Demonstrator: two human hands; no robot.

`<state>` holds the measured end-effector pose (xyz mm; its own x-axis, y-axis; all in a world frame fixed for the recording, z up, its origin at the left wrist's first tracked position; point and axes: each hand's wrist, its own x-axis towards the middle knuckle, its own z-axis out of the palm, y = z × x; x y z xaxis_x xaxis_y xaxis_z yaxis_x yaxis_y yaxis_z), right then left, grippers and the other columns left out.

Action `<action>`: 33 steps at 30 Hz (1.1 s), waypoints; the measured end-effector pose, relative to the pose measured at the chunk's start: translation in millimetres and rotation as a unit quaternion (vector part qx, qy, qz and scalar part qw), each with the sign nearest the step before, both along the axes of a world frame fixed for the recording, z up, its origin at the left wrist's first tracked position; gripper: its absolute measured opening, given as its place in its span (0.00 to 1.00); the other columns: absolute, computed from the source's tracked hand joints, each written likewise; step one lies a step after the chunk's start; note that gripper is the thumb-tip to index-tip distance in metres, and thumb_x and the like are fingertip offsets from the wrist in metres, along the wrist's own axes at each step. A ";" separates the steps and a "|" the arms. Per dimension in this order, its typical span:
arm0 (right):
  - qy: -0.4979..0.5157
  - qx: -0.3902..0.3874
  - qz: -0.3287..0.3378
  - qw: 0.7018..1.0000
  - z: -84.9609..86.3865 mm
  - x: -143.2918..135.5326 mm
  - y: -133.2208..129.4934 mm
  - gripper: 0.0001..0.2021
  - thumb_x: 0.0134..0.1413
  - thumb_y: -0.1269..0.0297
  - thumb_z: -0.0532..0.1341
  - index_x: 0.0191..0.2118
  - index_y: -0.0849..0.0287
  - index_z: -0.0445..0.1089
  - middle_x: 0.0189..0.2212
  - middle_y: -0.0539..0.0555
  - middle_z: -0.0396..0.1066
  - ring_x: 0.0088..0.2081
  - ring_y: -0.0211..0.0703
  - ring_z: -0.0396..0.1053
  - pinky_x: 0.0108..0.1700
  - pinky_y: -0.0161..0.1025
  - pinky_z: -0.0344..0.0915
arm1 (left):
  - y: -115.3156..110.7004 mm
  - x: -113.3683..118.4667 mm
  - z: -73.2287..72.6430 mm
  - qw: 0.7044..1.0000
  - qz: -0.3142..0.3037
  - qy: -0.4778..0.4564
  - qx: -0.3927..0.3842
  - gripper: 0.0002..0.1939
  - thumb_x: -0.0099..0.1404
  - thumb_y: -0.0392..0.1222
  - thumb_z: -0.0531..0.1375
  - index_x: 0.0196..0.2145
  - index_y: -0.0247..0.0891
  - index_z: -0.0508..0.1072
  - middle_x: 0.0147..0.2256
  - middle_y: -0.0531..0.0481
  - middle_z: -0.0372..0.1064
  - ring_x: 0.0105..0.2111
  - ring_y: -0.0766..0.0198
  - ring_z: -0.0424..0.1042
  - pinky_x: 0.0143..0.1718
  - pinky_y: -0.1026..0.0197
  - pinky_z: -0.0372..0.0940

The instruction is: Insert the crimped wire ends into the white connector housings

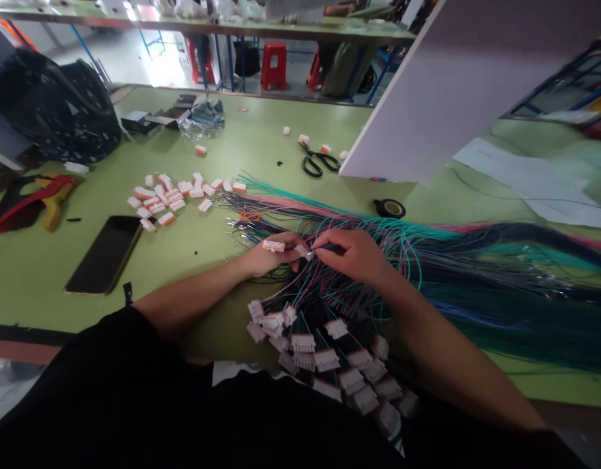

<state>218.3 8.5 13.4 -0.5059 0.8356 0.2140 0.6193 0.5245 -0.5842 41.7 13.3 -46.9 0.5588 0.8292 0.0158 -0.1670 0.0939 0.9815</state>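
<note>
My left hand (268,257) is closed around a white connector housing (303,252), its fingertips gripping the side. A second white and orange connector housing (273,246) rests against the fingers of that hand. My right hand (354,254) pinches a dark wire (332,247), whose end meets the held housing; whether it is inside cannot be made out. Beneath both hands spreads a bundle of green, pink and dark wires (373,228). Toward my body, several wired white connectors (303,343) hang in a cluster at the table's near side.
Loose white and orange housings (166,195) lie piled left of the wire ends. Around them are a phone (105,254), a red and yellow tool (51,195), black scissors (313,159) and black tape (389,208). A white panel (427,91) stands upright on the green table (251,143).
</note>
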 end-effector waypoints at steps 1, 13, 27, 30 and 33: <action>-0.006 0.003 0.001 1.000 0.1 0.8 -0.5 0.06 0.42 0.69 0.56 0.25 0.58 0.71 0.21 0.48 0.73 0.21 0.33 0.64 0.25 0.30 0.57 | 0.2 -0.2 -0.2 1.000 0.001 0.001 0.000 0.14 0.51 0.45 0.65 0.29 0.33 0.68 0.21 0.55 0.66 0.20 0.71 0.67 0.25 0.65 0.59; -0.043 0.040 0.002 0.998 -6.5 -2.5 -1.5 0.08 0.47 0.65 0.56 0.27 0.58 0.72 0.24 0.50 0.74 0.24 0.35 0.67 0.28 0.32 0.58 | 0.3 0.5 -1.3 1.000 0.002 0.000 0.009 0.14 0.49 0.46 0.66 0.28 0.34 0.68 0.19 0.56 0.66 0.19 0.70 0.66 0.25 0.65 0.57; -0.171 0.076 0.058 0.981 -8.4 -0.9 -6.3 0.12 0.56 0.66 0.52 0.34 0.62 0.72 0.30 0.56 0.75 0.32 0.41 0.70 0.34 0.34 0.58 | -1.7 -0.2 -0.1 0.996 0.018 0.081 0.031 0.12 0.51 0.45 0.64 0.27 0.33 0.69 0.16 0.56 0.66 0.19 0.71 0.65 0.25 0.67 0.57; -0.185 0.072 0.069 0.978 -10.5 -0.4 -4.2 0.11 0.56 0.66 0.52 0.35 0.62 0.71 0.29 0.56 0.74 0.32 0.41 0.70 0.33 0.34 0.58 | -2.7 0.5 1.5 0.996 0.018 0.088 0.024 0.13 0.51 0.46 0.65 0.26 0.34 0.69 0.16 0.56 0.66 0.19 0.71 0.65 0.24 0.67 0.57; -0.194 0.054 0.067 0.977 -11.9 -0.8 -1.6 0.09 0.55 0.67 0.53 0.33 0.61 0.70 0.29 0.55 0.73 0.31 0.40 0.68 0.33 0.33 0.57 | -3.6 1.1 4.0 0.995 0.025 0.091 0.008 0.13 0.50 0.47 0.65 0.25 0.34 0.69 0.16 0.56 0.66 0.18 0.70 0.65 0.24 0.67 0.57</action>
<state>217.5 6.9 1.5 -0.6704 0.7389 0.0670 0.7045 0.6623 -0.2551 42.7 9.7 -43.0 0.5116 0.8565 -0.0683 0.0106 0.0732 0.9973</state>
